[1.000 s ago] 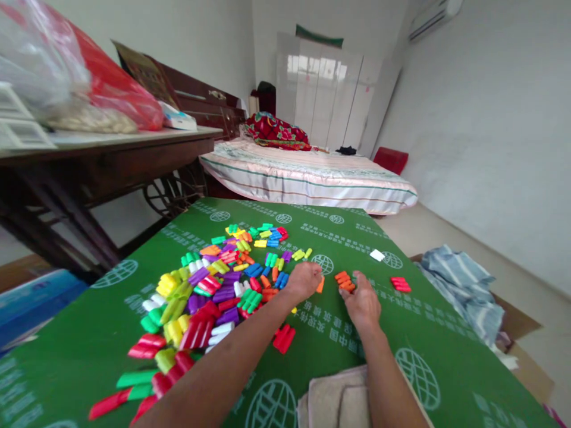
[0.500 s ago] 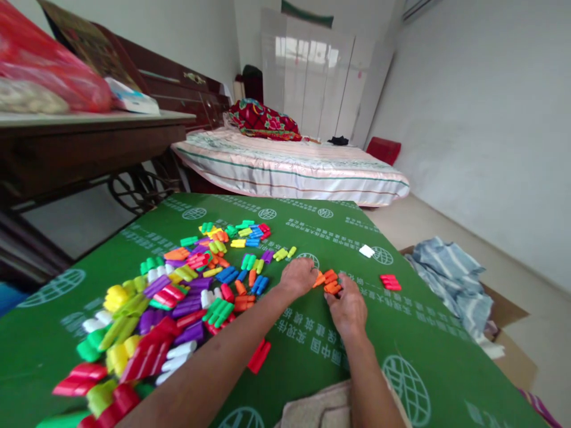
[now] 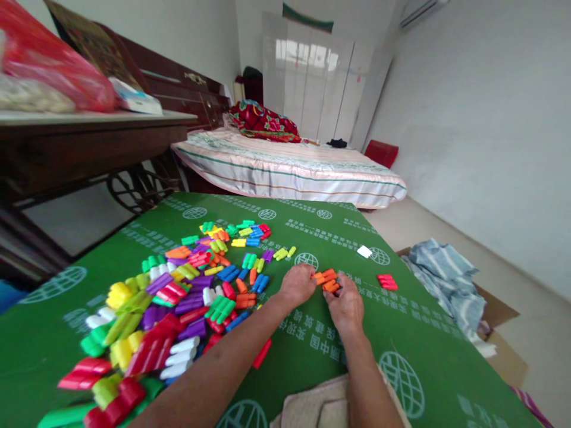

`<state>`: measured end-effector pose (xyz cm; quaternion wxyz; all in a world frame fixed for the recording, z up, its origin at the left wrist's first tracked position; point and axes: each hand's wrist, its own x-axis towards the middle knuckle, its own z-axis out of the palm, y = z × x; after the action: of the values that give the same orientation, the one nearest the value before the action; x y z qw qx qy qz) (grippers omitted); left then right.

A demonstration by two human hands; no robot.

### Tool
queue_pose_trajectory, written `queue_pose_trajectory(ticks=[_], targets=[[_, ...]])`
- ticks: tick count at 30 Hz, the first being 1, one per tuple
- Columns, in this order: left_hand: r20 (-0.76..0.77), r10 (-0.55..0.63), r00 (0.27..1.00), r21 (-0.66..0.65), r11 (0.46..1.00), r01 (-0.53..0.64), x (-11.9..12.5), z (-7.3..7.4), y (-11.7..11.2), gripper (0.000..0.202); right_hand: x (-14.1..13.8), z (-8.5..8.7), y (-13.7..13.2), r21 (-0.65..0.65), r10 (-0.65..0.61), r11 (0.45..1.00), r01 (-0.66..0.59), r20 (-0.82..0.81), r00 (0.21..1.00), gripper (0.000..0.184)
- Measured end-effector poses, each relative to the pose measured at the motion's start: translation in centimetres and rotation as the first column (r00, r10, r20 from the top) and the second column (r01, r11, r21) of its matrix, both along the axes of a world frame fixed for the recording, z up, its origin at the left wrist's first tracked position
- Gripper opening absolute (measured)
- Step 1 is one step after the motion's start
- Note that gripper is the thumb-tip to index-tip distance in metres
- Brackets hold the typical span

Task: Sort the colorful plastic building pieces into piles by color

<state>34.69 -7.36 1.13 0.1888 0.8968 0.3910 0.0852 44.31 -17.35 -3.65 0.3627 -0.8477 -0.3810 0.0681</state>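
My left hand (image 3: pixel 298 285) is closed at the left end of an orange tube-shaped plastic block (image 3: pixel 317 278), gripping it with the fingertips. Beside it, my right hand (image 3: pixel 345 302) pinches more orange blocks (image 3: pixel 330 285) from the right. The orange pieces meet between the two hands, just above the green board (image 3: pixel 307 339); whether they are joined is hard to tell. To the left spreads a pile of blocks in many colours, with purple blocks (image 3: pixel 191 304) in its middle and green ones (image 3: pixel 220 310) near my left forearm.
Farther right on the board lie a white block (image 3: pixel 364 252) and a red block (image 3: pixel 387 282). A striped cloth (image 3: pixel 441 279) rests on cardboard beyond the right edge. Behind the board stands a bed (image 3: pixel 285 172); a sewing-machine table (image 3: pixel 93 128) is at the left.
My left hand has brought its orange block rightward, closer in line with the orange blocks in my right hand. The camera view has shifted slightly.
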Motion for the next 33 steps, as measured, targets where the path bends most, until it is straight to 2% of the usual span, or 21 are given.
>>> queue_pose_trajectory(ticks=[3,6,9,13,16,18,22,26,33], targets=[[0.024,0.012,1.0,-0.008,1.0,-0.011,-1.0,0.3,-0.2,0.019,0.1,-0.1,-0.1,0.036,0.003,0.999,-0.002,-0.018,1.0,0.054],[0.052,0.034,0.998,-0.006,0.999,-0.034,-3.1,0.9,-1.4,0.021,0.0,-0.1,-0.4,0.09,-0.015,0.996,0.02,-0.058,0.998,0.055],[0.173,0.023,0.985,-0.034,0.999,-0.018,-6.1,1.2,-4.2,0.02,0.2,-0.2,-0.7,0.12,-0.045,0.991,0.053,-0.075,0.996,0.055],[0.322,-0.042,0.946,-0.096,0.992,0.077,-10.1,1.5,-9.3,0.013,0.6,-0.4,-0.9,0.118,-0.075,0.989,0.086,-0.094,0.993,0.056],[0.339,-0.039,0.94,-0.125,0.988,0.086,-12.7,1.5,-12.2,0.01,0.8,-0.7,-1.1,0.117,-0.078,0.989,0.088,-0.085,0.993,0.054],[0.306,-0.04,0.951,-0.12,0.99,0.08,-14.3,1.4,-13.4,0.009,0.9,-0.9,-1.2,0.115,-0.073,0.99,0.082,-0.077,0.994,0.053],[0.225,-0.091,0.97,-0.071,0.991,0.11,-16.6,1.0,-14.4,0.007,0.9,-1.3,-1.4,0.105,-0.061,0.992,0.069,-0.07,0.996,0.051],[0.202,-0.094,0.975,-0.025,0.995,0.101,-18.0,0.4,-14.6,0.01,1.0,-1.6,-1.5,0.082,-0.056,0.995,0.063,-0.083,0.995,0.052],[0.274,-0.089,0.957,0.08,0.994,0.07,-19.2,-0.9,-15.3,0.019,1.3,-2.0,-1.7,0.12,-0.083,0.989,0.091,-0.07,0.994,0.049]])
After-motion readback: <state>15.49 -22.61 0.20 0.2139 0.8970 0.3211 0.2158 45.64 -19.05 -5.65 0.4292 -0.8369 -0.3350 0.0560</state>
